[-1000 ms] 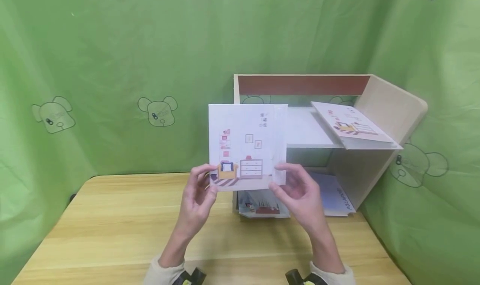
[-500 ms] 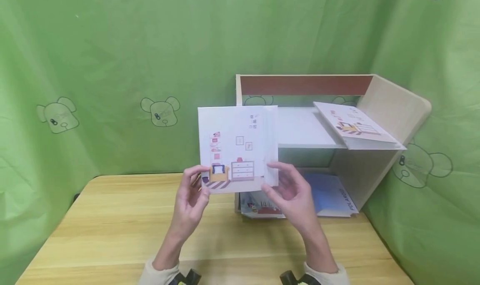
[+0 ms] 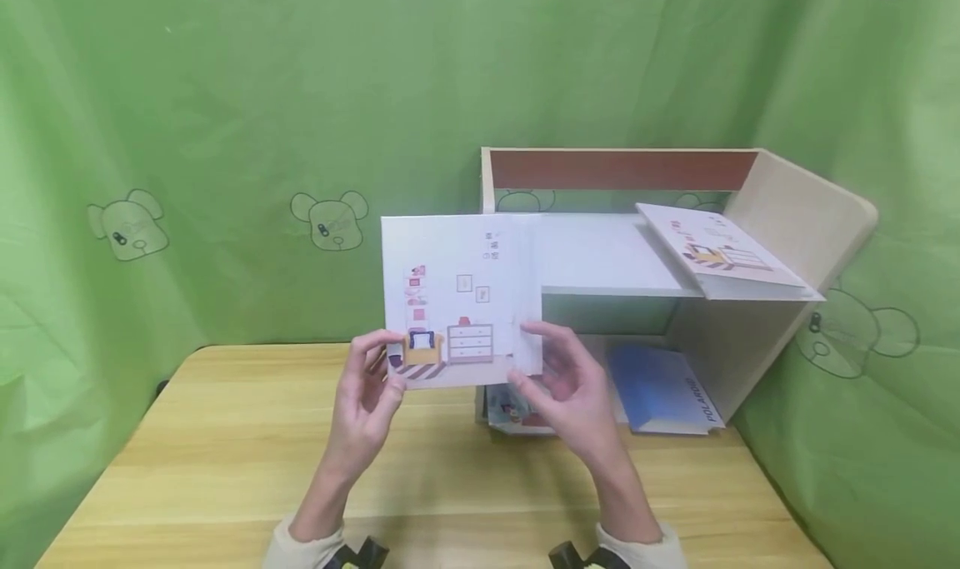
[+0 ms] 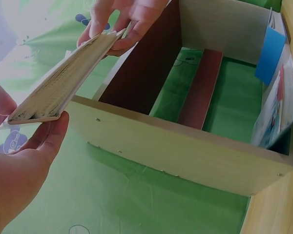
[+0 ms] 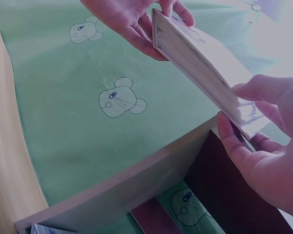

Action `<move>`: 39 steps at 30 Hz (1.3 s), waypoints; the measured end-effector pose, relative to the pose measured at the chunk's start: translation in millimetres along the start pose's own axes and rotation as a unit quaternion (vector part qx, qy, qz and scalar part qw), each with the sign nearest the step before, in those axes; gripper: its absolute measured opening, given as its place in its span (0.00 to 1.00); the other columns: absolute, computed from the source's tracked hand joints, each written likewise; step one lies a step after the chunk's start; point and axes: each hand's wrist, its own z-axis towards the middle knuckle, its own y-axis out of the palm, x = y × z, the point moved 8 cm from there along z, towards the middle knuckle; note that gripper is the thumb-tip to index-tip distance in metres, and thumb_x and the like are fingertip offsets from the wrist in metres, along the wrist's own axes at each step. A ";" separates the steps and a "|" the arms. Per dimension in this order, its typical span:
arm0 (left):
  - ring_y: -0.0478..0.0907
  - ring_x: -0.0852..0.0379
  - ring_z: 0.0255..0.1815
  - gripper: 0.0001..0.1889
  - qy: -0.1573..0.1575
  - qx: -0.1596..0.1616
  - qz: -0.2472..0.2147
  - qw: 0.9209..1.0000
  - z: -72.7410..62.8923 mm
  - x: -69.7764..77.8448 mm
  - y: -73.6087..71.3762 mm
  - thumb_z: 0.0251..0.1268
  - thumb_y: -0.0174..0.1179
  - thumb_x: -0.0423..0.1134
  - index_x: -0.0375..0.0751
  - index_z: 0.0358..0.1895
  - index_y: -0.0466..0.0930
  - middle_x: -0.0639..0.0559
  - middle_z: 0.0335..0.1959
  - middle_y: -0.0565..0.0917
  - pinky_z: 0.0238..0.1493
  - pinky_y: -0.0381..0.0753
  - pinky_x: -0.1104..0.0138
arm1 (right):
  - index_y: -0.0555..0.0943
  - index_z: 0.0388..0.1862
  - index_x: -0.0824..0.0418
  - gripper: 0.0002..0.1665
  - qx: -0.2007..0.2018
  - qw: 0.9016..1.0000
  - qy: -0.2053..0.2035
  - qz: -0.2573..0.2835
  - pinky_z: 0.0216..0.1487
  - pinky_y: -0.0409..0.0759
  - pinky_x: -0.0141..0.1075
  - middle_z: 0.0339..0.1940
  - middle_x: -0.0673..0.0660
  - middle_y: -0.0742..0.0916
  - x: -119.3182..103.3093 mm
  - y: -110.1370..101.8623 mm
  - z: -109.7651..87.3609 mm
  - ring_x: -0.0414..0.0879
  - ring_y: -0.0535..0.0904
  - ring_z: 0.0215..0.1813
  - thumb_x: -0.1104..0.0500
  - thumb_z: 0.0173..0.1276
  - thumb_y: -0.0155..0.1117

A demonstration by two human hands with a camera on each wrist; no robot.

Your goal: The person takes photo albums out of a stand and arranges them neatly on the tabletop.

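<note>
A square white book hangs over the table, its cover printed with a yellow armchair, a chest of drawers and small frames. At its lower left corner my left hand pinches the edge between thumb and fingers. My right hand grips the lower right side the same way. Both wrist views show the thick page edges of the book, which is closed. In the right wrist view the right thumb lies on one cover of the book, with fingers beneath it.
A wooden shelf unit stands at the back right. On its white board leans a similar book. Below are a blue book marked POLAROID and another partly hidden book. A green curtain surrounds the wooden table.
Both hands have carried the book to the left, away from in front of the shelf. The view has swung slightly, so the shelf sits a little farther right.
</note>
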 end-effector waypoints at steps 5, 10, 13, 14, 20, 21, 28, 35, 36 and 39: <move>0.78 0.47 0.61 0.25 0.001 0.004 0.007 1.000 -1.1 0.7 -7.5 0.60 0.45 0.14 0.23 0.63 0.62 0.40 0.62 0.74 0.61 0.82 0.59 | 0.73 0.68 0.67 0.37 -0.002 1.000 -0.003 0.008 0.62 0.82 0.45 0.68 0.65 0.76 1.4 7.4 1.5 0.57 0.78 0.66 0.80 0.60 0.67; 0.78 0.47 0.60 0.25 0.003 0.009 0.008 1.000 -1.6 1.7 -16.0 0.60 0.45 0.14 0.23 0.63 0.61 0.40 0.62 0.75 0.60 0.83 0.59 | 0.74 0.68 0.67 0.36 -0.004 1.000 -0.006 0.008 0.62 0.82 0.45 0.67 0.65 0.77 3.4 15.3 4.0 0.57 0.78 0.65 0.79 0.61 0.67; 0.78 0.47 0.60 0.25 0.001 0.011 0.004 1.000 -1.8 2.9 -21.1 0.60 0.45 0.14 0.22 0.63 0.61 0.40 0.62 0.75 0.60 0.83 0.59 | 0.74 0.68 0.66 0.36 -0.005 1.000 -0.005 0.012 0.62 0.82 0.45 0.67 0.64 0.77 4.2 20.3 5.6 0.57 0.78 0.65 0.79 0.60 0.68; 0.78 0.47 0.61 0.25 0.002 0.011 0.003 1.000 -1.9 3.5 -22.7 0.61 0.45 0.14 0.22 0.63 0.61 0.40 0.62 0.75 0.60 0.83 0.59 | 0.74 0.68 0.65 0.36 -0.005 1.000 -0.005 0.013 0.62 0.82 0.45 0.67 0.64 0.77 4.4 22.0 6.2 0.58 0.78 0.65 0.79 0.60 0.68; 0.78 0.47 0.61 0.25 0.000 0.014 0.005 1.000 -3.3 5.0 -32.4 0.61 0.45 0.14 0.22 0.63 0.60 0.41 0.63 0.75 0.61 0.83 0.59 | 0.74 0.67 0.65 0.35 -0.006 1.000 -0.017 0.009 0.62 0.82 0.43 0.67 0.65 0.77 7.1 31.6 8.8 0.58 0.78 0.65 0.80 0.61 0.67; 0.78 0.47 0.61 0.24 0.000 0.014 0.005 1.000 -3.6 5.0 -33.9 0.61 0.45 0.14 0.22 0.63 0.60 0.41 0.63 0.75 0.60 0.83 0.59 | 0.75 0.67 0.65 0.35 -0.006 1.000 -0.018 0.007 0.62 0.82 0.43 0.67 0.65 0.77 7.6 33.1 9.1 0.57 0.78 0.65 0.80 0.61 0.67; 0.79 0.47 0.59 0.24 0.005 0.017 0.011 1.000 -4.7 6.6 -43.8 0.62 0.44 0.14 0.22 0.63 0.60 0.41 0.62 0.76 0.58 0.84 0.60 | 0.75 0.67 0.64 0.35 -0.009 1.000 -0.018 0.009 0.63 0.82 0.44 0.67 0.63 0.78 10.3 43.2 10.5 0.57 0.78 0.66 0.79 0.61 0.68; 0.78 0.47 0.60 0.24 0.003 0.029 0.023 0.999 -8.9 7.8 -55.4 0.61 0.44 0.13 0.22 0.63 0.61 0.40 0.63 0.76 0.59 0.83 0.61 | 0.74 0.68 0.64 0.36 -0.015 1.000 -0.018 0.020 0.64 0.81 0.45 0.68 0.63 0.77 12.3 55.6 12.0 0.58 0.77 0.67 0.80 0.61 0.68; 0.78 0.47 0.60 0.25 0.004 0.031 0.025 0.999 -9.4 8.0 -56.8 0.61 0.44 0.13 0.22 0.63 0.61 0.40 0.63 0.76 0.59 0.83 0.61 | 0.74 0.68 0.64 0.36 -0.017 0.999 -0.019 0.020 0.64 0.81 0.45 0.69 0.63 0.77 12.6 57.2 12.3 0.58 0.77 0.67 0.80 0.61 0.68; 0.78 0.47 0.60 0.24 0.006 0.037 0.031 0.999 -10.8 9.2 -61.5 0.62 0.43 0.13 0.22 0.64 0.61 0.40 0.64 0.76 0.60 0.83 0.62 | 0.75 0.68 0.63 0.36 -0.020 0.999 -0.017 0.027 0.64 0.81 0.45 0.69 0.62 0.77 14.1 62.4 13.5 0.58 0.77 0.68 0.79 0.62 0.68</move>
